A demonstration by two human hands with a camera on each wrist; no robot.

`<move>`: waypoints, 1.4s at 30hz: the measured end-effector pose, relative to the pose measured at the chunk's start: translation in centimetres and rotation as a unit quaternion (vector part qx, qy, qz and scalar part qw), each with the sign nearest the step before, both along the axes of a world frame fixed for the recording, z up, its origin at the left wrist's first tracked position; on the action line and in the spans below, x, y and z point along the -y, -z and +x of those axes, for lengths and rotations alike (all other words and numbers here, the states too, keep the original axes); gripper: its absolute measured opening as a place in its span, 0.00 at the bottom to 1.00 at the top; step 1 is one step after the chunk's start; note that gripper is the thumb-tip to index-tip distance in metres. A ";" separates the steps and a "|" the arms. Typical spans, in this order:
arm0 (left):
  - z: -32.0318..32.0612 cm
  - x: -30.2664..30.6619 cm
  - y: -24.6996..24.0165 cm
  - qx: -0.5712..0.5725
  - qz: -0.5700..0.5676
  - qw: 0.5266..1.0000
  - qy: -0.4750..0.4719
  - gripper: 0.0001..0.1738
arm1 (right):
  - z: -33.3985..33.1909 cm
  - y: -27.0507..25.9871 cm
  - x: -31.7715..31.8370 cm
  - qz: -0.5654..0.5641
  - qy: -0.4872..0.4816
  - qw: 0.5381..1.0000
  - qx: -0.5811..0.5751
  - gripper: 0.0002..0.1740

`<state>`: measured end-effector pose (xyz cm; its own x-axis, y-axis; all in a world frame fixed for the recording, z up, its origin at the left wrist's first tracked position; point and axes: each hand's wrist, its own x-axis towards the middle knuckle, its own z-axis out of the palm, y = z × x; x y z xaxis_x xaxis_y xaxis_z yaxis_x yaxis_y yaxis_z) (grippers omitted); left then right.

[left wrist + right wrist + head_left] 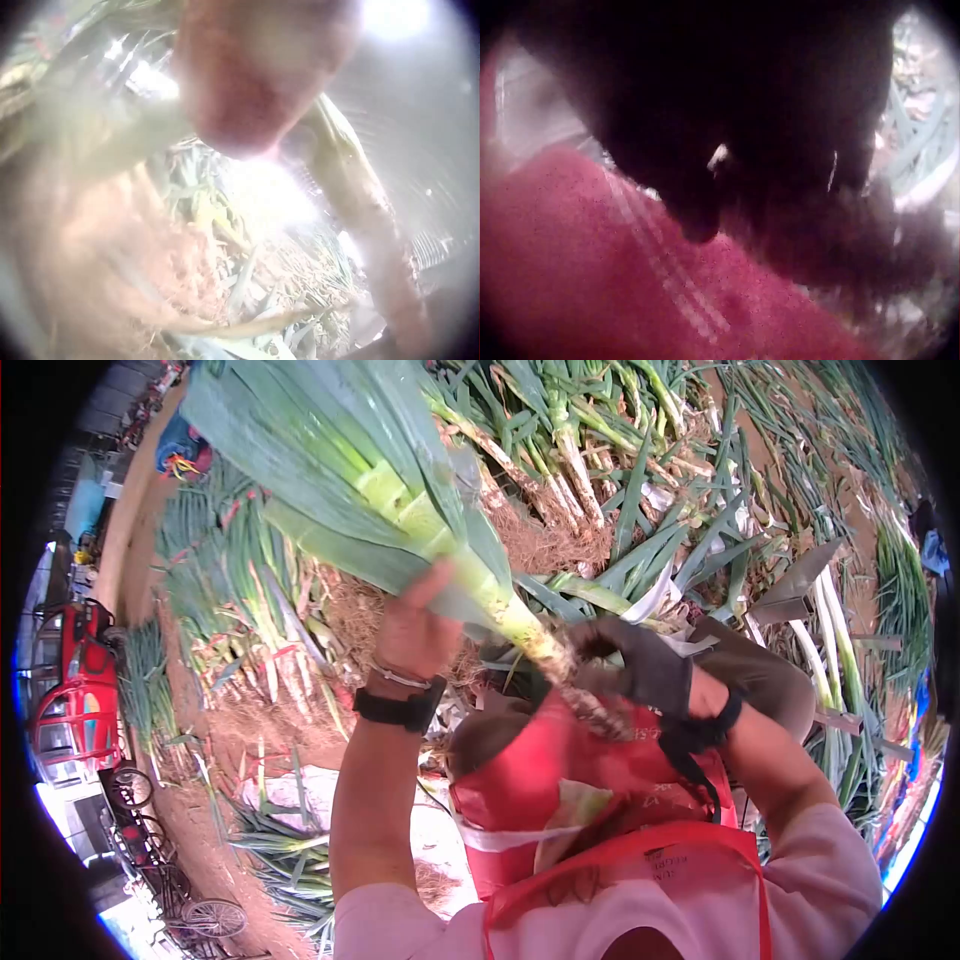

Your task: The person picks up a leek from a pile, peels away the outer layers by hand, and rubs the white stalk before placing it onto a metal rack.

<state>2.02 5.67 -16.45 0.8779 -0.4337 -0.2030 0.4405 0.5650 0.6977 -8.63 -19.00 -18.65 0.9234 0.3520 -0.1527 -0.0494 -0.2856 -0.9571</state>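
Observation:
A large leek (pixel 510 615) slants across the head view, its broad green leaves at upper left and its brownish root end at lower right. My bare left hand (pixel 418 628) grips it below the leaves; part of the palm is hidden. My right hand (pixel 645 665), in a dark glove, has its fingers curled at the lower stalk, somewhat blurred. In the left wrist view, my left hand (pixel 262 75) fills the top and the pale stalk (pixel 367 214) runs down at right. The dark glove (pixel 705 112) covers much of the right wrist view, above red cloth (pixel 592 255).
Leeks with matted roots (pixel 570 510) lie beyond my hands, with more bundles (pixel 270 620) to the left. A red apron (pixel 600 780) covers my lap. Loose leaves and stalks are at right. A red vehicle (pixel 75 690) and bicycles (pixel 210 917) stand at far left.

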 end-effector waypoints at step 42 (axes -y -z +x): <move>-10.6 4.4 -14.9 0.250 0.132 0.958 -0.050 0.24 | -2.8 -14.2 -5.5 0.369 0.045 0.925 0.082 0.21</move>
